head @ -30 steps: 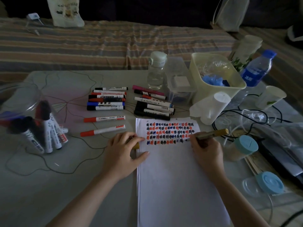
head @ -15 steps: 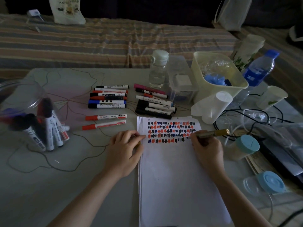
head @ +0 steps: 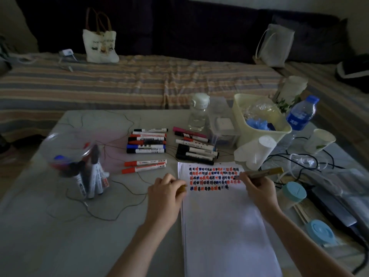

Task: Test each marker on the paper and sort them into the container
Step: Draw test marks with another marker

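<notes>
Since the earlier frame the gold marker (head: 261, 173) tip has slid from the paper's (head: 225, 226) right edge inward onto the test marks; the right hand (head: 257, 188) grips it. The left hand (head: 165, 194) pinches its cap (head: 182, 187) at the paper's left edge. Tested markers stand in the clear container (head: 69, 150) by the counter's (head: 60, 226) left edge; roughly two dozen loose markers (head: 146, 145) remain untested.

Only one word legible: "MARKER" on the white barrel of the black-capped marker (head: 145, 150) at the bottom of the left-hand stack, about 11 o'clock from the paper (head: 223, 216). Dark print on the other marker barrels, on the tote bag (head: 100, 46) at 11 o'clock and on the blue bottle label (head: 297, 120) at 1 o'clock too blurred to read.
</notes>
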{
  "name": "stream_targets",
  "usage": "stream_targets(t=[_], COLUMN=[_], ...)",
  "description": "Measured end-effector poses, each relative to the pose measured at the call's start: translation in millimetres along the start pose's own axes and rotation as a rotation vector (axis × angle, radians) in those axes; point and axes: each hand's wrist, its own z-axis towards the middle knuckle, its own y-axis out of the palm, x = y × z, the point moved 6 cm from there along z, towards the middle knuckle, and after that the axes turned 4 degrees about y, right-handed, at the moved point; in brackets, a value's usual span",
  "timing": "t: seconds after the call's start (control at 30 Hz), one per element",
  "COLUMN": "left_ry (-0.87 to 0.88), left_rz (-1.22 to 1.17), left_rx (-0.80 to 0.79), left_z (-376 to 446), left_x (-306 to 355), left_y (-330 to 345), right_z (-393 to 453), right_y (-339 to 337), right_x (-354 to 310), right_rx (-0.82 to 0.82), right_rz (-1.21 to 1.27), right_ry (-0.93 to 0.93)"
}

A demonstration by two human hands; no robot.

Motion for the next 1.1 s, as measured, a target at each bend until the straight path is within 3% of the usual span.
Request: stream_targets(t=[0.13, 0.27, 0.37, 0.57, 0.7, 1.1], left_ry=[-0.223, -0.656, -0.783, -0.798, -0.768, -0.720], left_rz=[-0.537, -1.103, -1.372, -1.442, -1.367, -1.457], left_rx=[0.132, 0.193, 0.243, 0.252, 0.272, 0.192], left_z=[-14, -35, -38, -41, -39, -35], left_x=[8, -6, -8, -6, -11, -2], left_y=[-16, -4, -3, -8, -14, -11], right_z=[-26, -72, -94, -110, -110, -110], right_y=[10, 41, 59, 81, 85, 96], right_x=[-23, -37, -40, -50, -53, -58], right_rx=[-0.038, -0.184, -0.210, -0.203, -0.197, -0.191], right_rz=[0.143, 0.345, 0.486, 0.510, 0.502, 0.441], right_ry=[0.023, 0.044, 0.138, 0.147, 0.155, 0.152])
